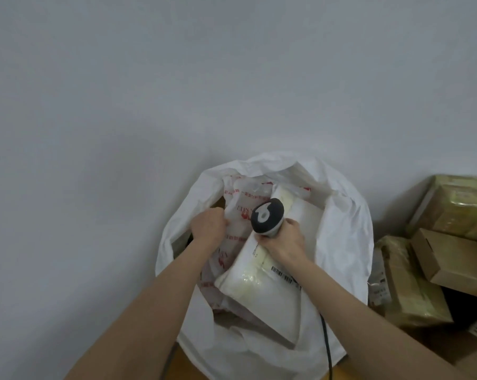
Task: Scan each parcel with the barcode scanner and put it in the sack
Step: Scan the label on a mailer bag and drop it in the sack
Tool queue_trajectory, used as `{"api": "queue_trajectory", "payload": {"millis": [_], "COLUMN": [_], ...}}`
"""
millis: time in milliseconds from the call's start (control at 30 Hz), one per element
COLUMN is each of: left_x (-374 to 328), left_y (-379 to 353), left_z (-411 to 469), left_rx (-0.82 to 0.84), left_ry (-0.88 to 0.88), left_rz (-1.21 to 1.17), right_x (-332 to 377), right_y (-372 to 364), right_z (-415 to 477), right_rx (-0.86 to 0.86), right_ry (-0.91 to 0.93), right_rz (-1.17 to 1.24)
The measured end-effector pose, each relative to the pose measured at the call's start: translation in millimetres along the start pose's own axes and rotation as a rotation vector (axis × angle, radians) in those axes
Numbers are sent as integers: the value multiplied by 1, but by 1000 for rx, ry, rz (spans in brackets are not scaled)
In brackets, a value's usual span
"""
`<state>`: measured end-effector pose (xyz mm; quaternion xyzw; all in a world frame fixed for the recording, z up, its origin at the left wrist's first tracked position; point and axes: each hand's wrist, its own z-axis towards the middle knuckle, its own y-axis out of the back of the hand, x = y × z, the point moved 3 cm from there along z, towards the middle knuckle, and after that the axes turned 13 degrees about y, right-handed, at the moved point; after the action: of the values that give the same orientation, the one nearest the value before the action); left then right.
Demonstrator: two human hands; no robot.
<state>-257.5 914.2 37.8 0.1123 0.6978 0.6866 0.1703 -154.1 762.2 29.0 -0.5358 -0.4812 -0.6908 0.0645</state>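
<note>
A large white sack [344,242] stands open against the wall, filled with parcels. My left hand [208,227] grips the edge of a white plastic parcel with red print [238,212] inside the sack. My right hand [285,239] holds the grey and white barcode scanner [267,216] by its handle, head up, over a white padded parcel [259,272] that lies in the sack with a barcode label [282,275] showing. The scanner's black cable [326,341] runs down over the sack's front.
Several brown cardboard boxes and taped parcels [451,259] are stacked at the right of the sack. A plain grey wall [177,78] fills the view behind. A strip of wooden floor [179,363] shows at the bottom.
</note>
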Motion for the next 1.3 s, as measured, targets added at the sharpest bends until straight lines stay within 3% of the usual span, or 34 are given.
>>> {"api": "queue_trajectory", "payload": {"millis": [200, 300, 333, 400, 467, 533, 833, 1033, 1167, 1300], "left_x": [32, 3, -6, -9, 4, 17, 32, 14, 22, 43], "left_y": [25, 11, -1, -33, -58, -74, -85, -62, -64, -74], "left_z": [24, 2, -4, -5, 3, 11, 25, -7, -33, -42], "left_rx": [-112, -285, -262, 61, 385, 483, 436, 263, 442, 410], "left_ry": [27, -175, -278, -365, -263, -188, -126, -262, -280, -231], "left_rz": [87, 119, 97, 75, 53, 19, 16, 188, 144, 223], "right_x": [6, 1, -1, -6, -11, -16, -17, -24, -14, -17], "right_y": [-10, -5, -3, -1, -2, -4, -11, 4, -4, -13], "right_z": [21, 27, 28, 29, 27, 29, 43, 30, 18, 9], "right_rx": [46, 38, 32, 40, 56, 64, 127, 112, 119, 133], "right_ry": [11, -6, -11, -18, -23, -30, -5, 21, 71, 77], "right_rz": [18, 15, 15, 17, 11, -15, -47, 36, -19, -101]}}
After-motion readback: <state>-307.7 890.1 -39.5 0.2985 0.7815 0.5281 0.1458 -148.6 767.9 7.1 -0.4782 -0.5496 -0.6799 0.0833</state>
